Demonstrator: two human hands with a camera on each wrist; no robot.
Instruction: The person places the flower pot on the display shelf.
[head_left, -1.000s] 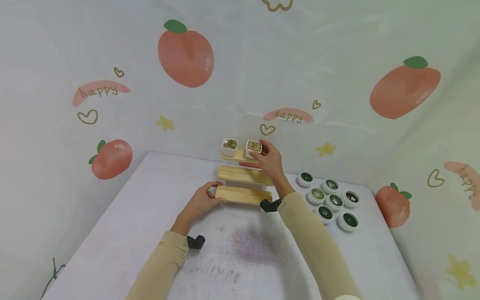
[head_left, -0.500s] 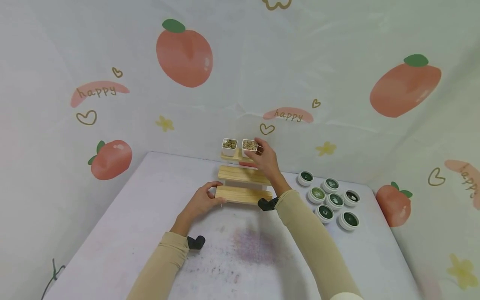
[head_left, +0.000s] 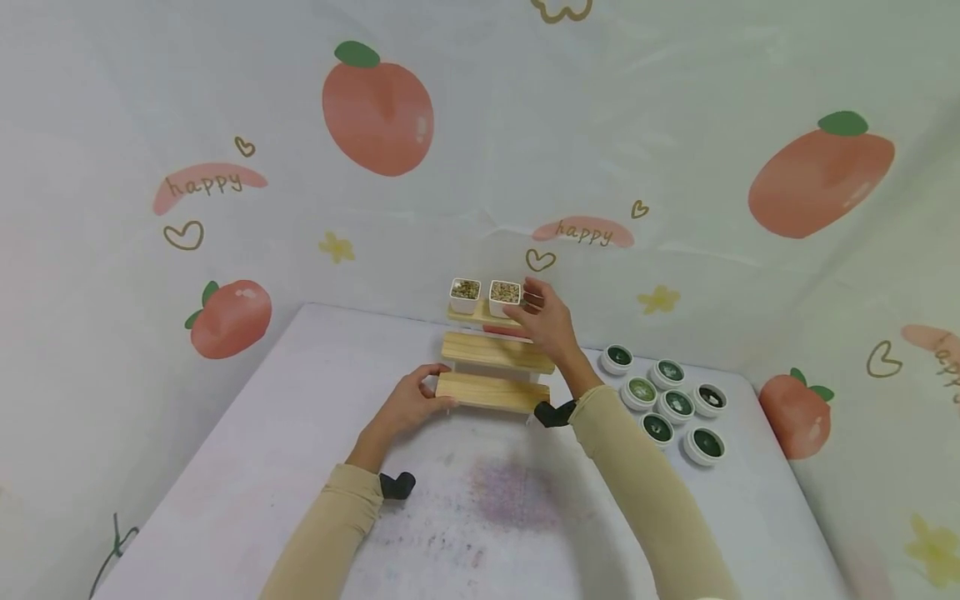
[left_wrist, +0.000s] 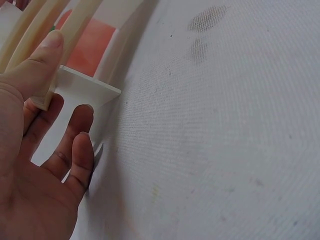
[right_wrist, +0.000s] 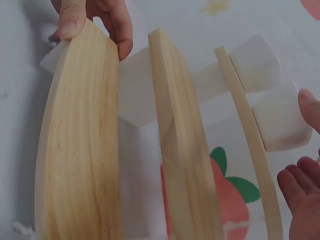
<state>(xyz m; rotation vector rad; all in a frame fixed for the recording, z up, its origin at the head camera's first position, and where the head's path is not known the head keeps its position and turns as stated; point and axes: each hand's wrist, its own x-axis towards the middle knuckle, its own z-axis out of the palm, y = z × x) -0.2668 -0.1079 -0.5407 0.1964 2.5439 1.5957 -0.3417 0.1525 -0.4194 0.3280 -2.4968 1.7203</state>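
A three-step wooden display stand (head_left: 493, 392) has pale planks on white side supports. Pinching the left end of its lowest plank is my left hand (head_left: 407, 406), thumb in front and fingers behind, as the left wrist view also shows. On the top plank stand two small white square pots: the left pot (head_left: 465, 296) with greenish-brown bits, the right pot (head_left: 505, 298) with pale gravel-like grains. My right hand (head_left: 551, 323) is beside the right pot, fingers spread and apart from it. In the right wrist view, the thumb (right_wrist: 311, 107) is right at the pot's edge.
Several round white tubs (head_left: 678, 406) with dark green contents stand on the white table (head_left: 262, 467) to the right of the stand. Behind rises a white cloth backdrop (head_left: 450, 208) printed with fruit. A thin dark cord (head_left: 116, 542) hangs at the left edge.
The right hand slid the right pot left, closer to the left pot, then loosened and drew back a little to the right. The left hand has stayed on the lowest plank.
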